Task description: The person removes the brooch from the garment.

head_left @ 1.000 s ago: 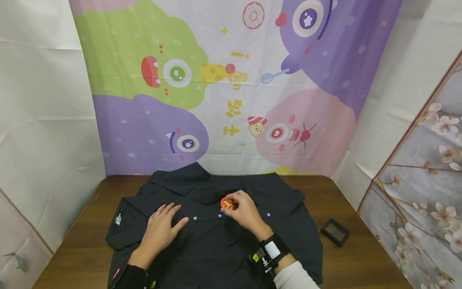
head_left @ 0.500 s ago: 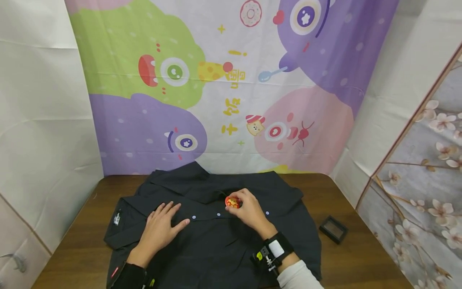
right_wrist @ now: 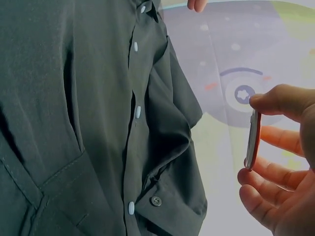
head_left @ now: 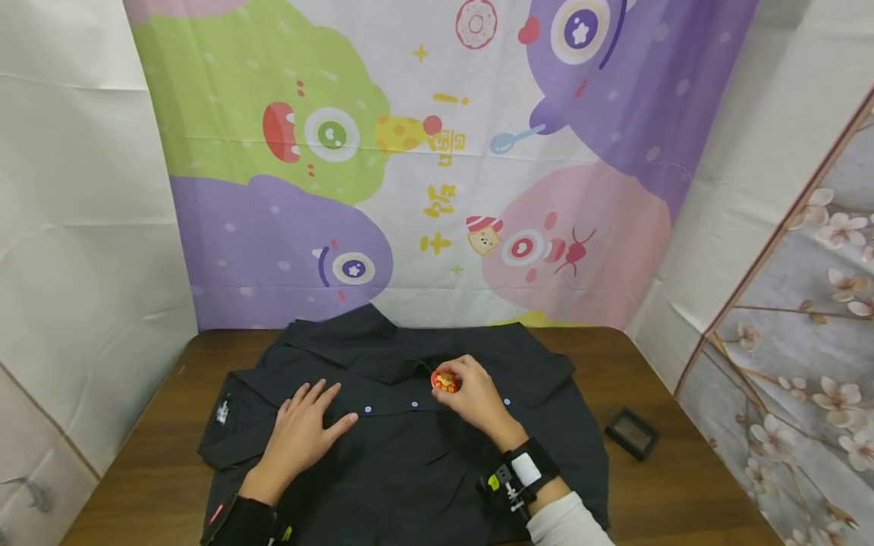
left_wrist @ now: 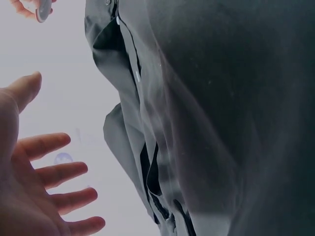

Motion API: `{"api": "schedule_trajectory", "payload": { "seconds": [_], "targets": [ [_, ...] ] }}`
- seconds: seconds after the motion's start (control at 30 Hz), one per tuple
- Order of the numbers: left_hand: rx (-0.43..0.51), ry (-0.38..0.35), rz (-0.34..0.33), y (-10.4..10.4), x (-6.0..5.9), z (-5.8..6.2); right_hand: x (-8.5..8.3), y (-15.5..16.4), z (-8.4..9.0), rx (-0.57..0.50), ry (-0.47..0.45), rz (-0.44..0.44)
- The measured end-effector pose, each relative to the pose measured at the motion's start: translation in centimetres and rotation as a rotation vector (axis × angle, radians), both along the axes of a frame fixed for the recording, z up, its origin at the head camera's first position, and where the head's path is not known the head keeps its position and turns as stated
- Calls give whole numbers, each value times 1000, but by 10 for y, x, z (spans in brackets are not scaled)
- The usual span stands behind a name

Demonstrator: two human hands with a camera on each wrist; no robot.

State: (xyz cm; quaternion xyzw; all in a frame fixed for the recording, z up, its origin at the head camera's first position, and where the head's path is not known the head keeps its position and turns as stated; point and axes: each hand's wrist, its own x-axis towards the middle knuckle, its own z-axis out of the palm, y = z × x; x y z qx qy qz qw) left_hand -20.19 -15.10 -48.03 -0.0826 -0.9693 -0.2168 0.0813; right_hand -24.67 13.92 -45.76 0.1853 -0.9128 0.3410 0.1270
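A dark button-up shirt [head_left: 382, 447] lies spread on the table, collar toward the back, with pale buttons along its front placket. Between thumb and fingertips my right hand [head_left: 474, 398] pinches a round red badge [head_left: 445, 381] with a yellow printed picture, over the upper placket. The right wrist view catches the badge [right_wrist: 253, 140] edge-on, its silvery back toward the shirt and red rim toward the palm. Over the shirt's left part is my left hand [head_left: 300, 436], fingers spread and holding nothing; in the left wrist view its fingers [left_wrist: 59, 174] appear apart from the cloth.
The brown wooden table [head_left: 683, 493] extends past the shirt on both sides. To the shirt's right lies a small black frame-like box [head_left: 632, 434] with a window. A cartoon-printed cloth [head_left: 423, 167] hangs behind the table's back edge, and pale panels stand at either side.
My right hand has shifted a little to the right with the badge, uncovering more of the placket. The left hand has stayed nearly where it was.
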Motion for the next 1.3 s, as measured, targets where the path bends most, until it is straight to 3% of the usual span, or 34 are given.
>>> {"api": "schedule_trajectory", "payload": {
  "seconds": [1.3],
  "targets": [
    [5, -20, 0, -3, 0, 2, 0, 22, 0, -39, -8, -44]
  ]
}}
